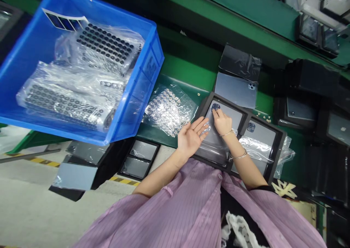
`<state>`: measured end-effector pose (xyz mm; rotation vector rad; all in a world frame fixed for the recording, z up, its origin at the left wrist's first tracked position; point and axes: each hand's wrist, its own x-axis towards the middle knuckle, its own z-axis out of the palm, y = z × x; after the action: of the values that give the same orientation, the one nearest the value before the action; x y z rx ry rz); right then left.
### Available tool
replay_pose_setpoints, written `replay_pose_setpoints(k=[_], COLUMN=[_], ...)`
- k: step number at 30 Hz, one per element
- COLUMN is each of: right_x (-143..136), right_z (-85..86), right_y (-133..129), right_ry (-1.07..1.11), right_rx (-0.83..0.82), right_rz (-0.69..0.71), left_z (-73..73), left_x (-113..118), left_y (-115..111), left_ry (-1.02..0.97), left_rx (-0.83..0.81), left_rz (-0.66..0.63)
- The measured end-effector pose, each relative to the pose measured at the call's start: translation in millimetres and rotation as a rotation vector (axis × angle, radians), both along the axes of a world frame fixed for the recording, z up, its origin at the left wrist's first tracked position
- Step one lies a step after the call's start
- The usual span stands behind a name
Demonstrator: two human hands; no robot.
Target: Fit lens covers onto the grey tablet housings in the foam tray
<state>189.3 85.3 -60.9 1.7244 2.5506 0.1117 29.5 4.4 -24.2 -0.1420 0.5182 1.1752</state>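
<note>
A black tray [244, 113] lies in front of me with two compartments. Each holds a grey-blue tablet-like panel with a dark camera cluster in its corner. On the left panel [237, 113], the fingertips of my right hand [222, 123] are pinched together at the camera cluster [215, 106]; whatever is between them is hidden. My left hand [191, 138] is palm up over the tray's left edge, fingers stretched apart, and a glossy clear patch shows by its fingertips. Crumpled clear film [255, 147] covers part of the right panel [264, 135].
A blue bin [136, 109] at left holds bagged sheets of black rings [106, 43]. Small metallic rings [168, 109] lie on clear plastic beside the tray. Behind it sits another panel [235, 89]. Dark trays [298, 105] are stacked at right; loose small parts [264, 117] lie near the tray.
</note>
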Motion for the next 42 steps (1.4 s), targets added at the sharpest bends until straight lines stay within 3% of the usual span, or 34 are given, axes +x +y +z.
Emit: replay_pose_setpoints(k=[8, 13, 19, 24, 28, 31, 35, 42], right_x=[-8, 1, 15, 24, 46, 67, 90, 98], right_z=[3.7, 9.4, 5.9, 9.6, 19.8, 25.3, 24.4, 16.3], right_y=[-11, -8, -13, -35, -70, -99, -131, -159], right_ry=[-0.029, 0.253, 0.524, 0.695, 0.837, 0.953, 1.115, 1.255], right_rx=[-0.047, -0.087, -0.085, -0.04, 0.0, -0.05, -0.099, -0.025], right_rz=[-0.076, -0.169, -0.163, -0.2, -0.258, -0.379, -0.579, -0.723], left_z=[-0.9, -0.1, -1.4, -13.0, -36.0, -56.8, -79.9, -114.0], left_x=[2, 1, -1, -10, -37, -59, -76, -81], left_y=[-2, -2, -3, 0, 8, 15, 31, 76], left_ry=[-0.008, 0.007, 0.031, 0.439, 0.71, 0.981, 1.38, 1.898], left_rx=[0.005, 0.013, -0.013, -0.101, -0.109, -0.111, -0.034, 0.18], left_rz=[-0.015, -0.016, -0.02, 0.009, 0.063, 0.082, 0.024, -0.164])
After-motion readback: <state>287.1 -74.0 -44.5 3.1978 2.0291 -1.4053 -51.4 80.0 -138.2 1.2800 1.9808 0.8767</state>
